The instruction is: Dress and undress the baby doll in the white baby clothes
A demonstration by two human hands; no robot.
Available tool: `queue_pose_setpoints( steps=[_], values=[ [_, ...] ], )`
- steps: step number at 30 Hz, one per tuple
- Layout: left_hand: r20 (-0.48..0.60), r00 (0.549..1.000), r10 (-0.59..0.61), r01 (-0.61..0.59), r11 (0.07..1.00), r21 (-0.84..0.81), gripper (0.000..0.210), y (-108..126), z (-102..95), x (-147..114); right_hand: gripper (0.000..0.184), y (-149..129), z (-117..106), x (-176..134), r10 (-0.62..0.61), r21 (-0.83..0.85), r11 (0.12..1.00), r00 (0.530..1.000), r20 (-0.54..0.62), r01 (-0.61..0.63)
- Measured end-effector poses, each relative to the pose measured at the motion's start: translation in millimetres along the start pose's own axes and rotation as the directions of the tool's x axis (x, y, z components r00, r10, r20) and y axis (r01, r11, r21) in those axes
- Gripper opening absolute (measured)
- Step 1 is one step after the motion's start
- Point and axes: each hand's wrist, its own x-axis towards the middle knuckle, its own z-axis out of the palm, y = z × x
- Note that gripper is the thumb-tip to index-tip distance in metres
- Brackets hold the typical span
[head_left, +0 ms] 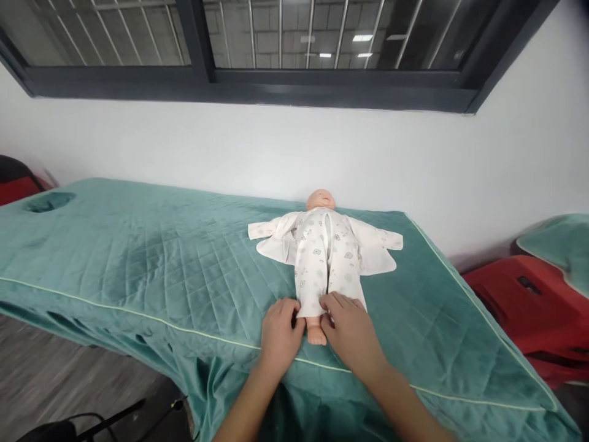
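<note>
A baby doll (pixel 322 199) lies on its back on the green quilted bed cover, head toward the wall. White printed trousers (pixel 313 264) cover its legs, and a white long-sleeved top (pixel 375 242) is spread out at both sides of the body. At the near end, one bare doll foot (pixel 316 333) shows below a trouser cuff. My left hand (pixel 281 334) pinches the left edge of that cuff. Across from it, my right hand (pixel 350 328) has thumb and fingers closed on the cuff's right edge, covering the other leg's end.
The green bed cover (pixel 161 264) has a pale piped edge and a face hole (pixel 50 202) at far left. Behind it stand a white wall (pixel 193 147) and a dark-framed window (pixel 340 89). A red chair (pixel 529 301) is at right. Black cables (pixel 110 423) hang at lower left.
</note>
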Motion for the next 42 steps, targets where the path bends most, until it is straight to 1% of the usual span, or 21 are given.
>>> queue_pose_setpoints(
  steps=[3,5,7,9,10,13,15,19,22,24,25,28,31,34,38,42],
  values=[
    [0.006,0.999,-0.034,0.034,0.999,-0.012,0.008,0,0.7,-5,0.018,-2,4,-5,0.018,0.07,0.997,0.999,-0.043,-0.015],
    [0.013,0.999,-0.045,0.045,0.998,-0.043,0.008,0,-1.8,-9,0.017,-2,-1,-9,0.029,0.155,0.988,0.998,-0.047,-0.021],
    [0.015,0.999,-0.042,0.044,0.994,-0.105,0.007,4,-8.6,-13,0.016,-1,-8,-14,0.043,0.264,0.964,0.997,-0.059,-0.026],
    [-0.013,1.0,0.003,-0.005,0.989,-0.151,0.008,13,-19.0,-16,0.015,1,-16,-20,0.059,0.357,0.934,0.994,-0.089,-0.023],
    [-0.036,0.998,0.048,-0.053,0.987,-0.154,0.008,18,-24.7,-17,0.015,2,-19,-23,0.065,0.385,0.923,0.993,-0.103,-0.021],
    [-0.11,0.972,0.21,-0.22,0.971,-0.09,0.009,35,-39.0,-21,0.016,5,-21,-33,0.063,0.377,0.926,0.989,-0.134,-0.008],
    [-0.122,0.957,0.264,-0.27,0.962,-0.035,0.01,41,-42.6,-25,0.017,5,-19,-38,0.046,0.33,0.944,0.988,-0.149,0.006],
    [-0.084,0.97,0.227,-0.226,0.974,0.03,0.011,38,-37.0,-34,0.019,2,-13,-47,-0.026,0.223,0.973,0.982,-0.186,0.068],
    [-0.046,0.979,0.197,-0.195,0.98,0.039,0.011,37,-32.7,-40,0.018,1,-15,-53,-0.038,0.206,0.975,0.978,-0.207,0.082],
    [-0.05,0.978,0.201,-0.2,0.98,0.011,0.012,42,-33.6,-42,0.015,7,-16,-57,0.002,0.245,0.968,0.972,-0.234,0.057],
    [-0.059,0.975,0.214,-0.215,0.976,-0.011,0.014,47,-34.8,-43,0.015,12,-15,-60,0.041,0.278,0.96,0.966,-0.254,0.033],
    [-0.07,0.957,0.281,-0.285,0.957,-0.049,0.016,63,-37.3,-39,0.026,36,-4,-67,0.168,0.373,0.926,0.943,-0.287,-0.051],
    [-0.015,0.94,0.341,-0.342,0.94,-0.002,0.018,76,-31.5,-32,0.033,60,14,-71,0.216,0.396,0.913,0.941,-0.262,-0.099],
    [0.033,0.938,0.346,-0.347,0.93,0.12,0.023,80,-17.1,-24,0.03,70,26,-71,0.244,0.41,0.903,0.939,-0.243,-0.129],
    [0.05,0.947,0.317,-0.319,0.909,0.267,0.022,80,3.8,-17,0.024,66,30,-69,0.289,0.442,0.882,0.929,-0.233,-0.163],
    [0.032,0.952,0.304,-0.298,0.9,0.318,0.016,76,17.8,-13,0.025,59,30,-70,0.317,0.5,0.844,0.932,-0.174,-0.193]
  ],
)
